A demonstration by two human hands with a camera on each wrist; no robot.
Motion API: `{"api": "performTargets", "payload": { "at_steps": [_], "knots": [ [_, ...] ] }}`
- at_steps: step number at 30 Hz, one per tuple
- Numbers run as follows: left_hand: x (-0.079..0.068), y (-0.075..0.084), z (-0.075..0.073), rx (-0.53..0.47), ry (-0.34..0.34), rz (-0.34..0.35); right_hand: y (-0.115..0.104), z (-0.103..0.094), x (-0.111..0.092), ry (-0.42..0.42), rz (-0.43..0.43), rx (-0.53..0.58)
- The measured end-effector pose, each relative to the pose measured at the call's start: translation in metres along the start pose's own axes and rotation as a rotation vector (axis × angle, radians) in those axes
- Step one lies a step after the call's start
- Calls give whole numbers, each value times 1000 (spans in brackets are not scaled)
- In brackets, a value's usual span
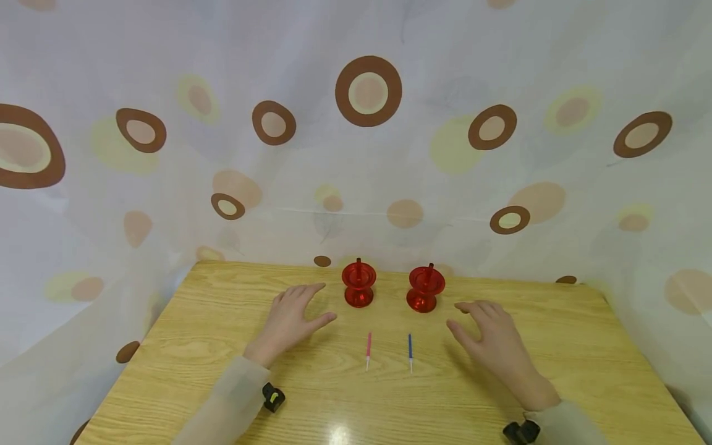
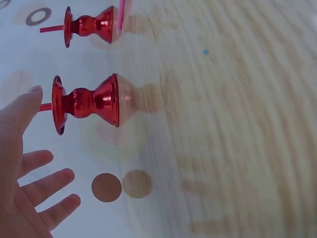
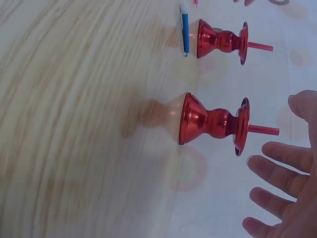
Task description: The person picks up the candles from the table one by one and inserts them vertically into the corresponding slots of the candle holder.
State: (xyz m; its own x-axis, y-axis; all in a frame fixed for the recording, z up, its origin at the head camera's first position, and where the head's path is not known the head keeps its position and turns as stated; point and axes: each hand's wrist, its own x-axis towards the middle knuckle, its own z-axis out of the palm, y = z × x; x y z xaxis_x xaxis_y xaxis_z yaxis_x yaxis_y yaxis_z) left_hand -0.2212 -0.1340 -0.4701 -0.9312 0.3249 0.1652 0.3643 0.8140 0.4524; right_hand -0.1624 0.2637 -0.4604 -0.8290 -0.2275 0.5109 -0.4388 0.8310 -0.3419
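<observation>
Two shiny red candle holders stand upright near the back of the table, a left one point(image 1: 358, 297) and a right one point(image 1: 421, 301). Each has a flared base, a dish and a thin stem rising from the middle. In front of them lie a pink birthday candle point(image 1: 369, 346) and a blue birthday candle point(image 1: 410, 347), white ends toward me. My left hand point(image 1: 285, 322) hovers left of the left holder, fingers spread and holding nothing. Over the table's right side, my right hand point(image 1: 494, 343) is also empty, thumb apart from its relaxed fingers, close to the right holder point(image 3: 198, 119).
A wooden-grain table point(image 1: 311, 395) spreads under everything. A pale cloth point(image 1: 311, 154) printed with brown rings and spots hangs behind it and along both sides, close behind the holders. Black straps or devices sit at both wrists, such as the left wrist device point(image 1: 273, 397).
</observation>
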Motion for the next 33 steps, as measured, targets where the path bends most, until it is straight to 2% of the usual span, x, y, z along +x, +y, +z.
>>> {"api": "performTargets", "payload": {
  "at_steps": [5, 13, 19, 24, 33],
  "knots": [
    [3, 0, 3, -56, 20, -17, -5, 3, 3, -30, 24, 24],
    [15, 0, 9, -263, 69, -11, -12, 10, 6, -42, 17, 94],
    [24, 2, 11, -359, 73, -13, -18, 22, 7, -60, 0, 117],
    [30, 4, 12, -407, 62, -20, -24, 28, 10, -48, -29, 131],
    [38, 5, 14, -445, 52, -9, -36, 34, 14, -97, -3, 176]
  ]
}}
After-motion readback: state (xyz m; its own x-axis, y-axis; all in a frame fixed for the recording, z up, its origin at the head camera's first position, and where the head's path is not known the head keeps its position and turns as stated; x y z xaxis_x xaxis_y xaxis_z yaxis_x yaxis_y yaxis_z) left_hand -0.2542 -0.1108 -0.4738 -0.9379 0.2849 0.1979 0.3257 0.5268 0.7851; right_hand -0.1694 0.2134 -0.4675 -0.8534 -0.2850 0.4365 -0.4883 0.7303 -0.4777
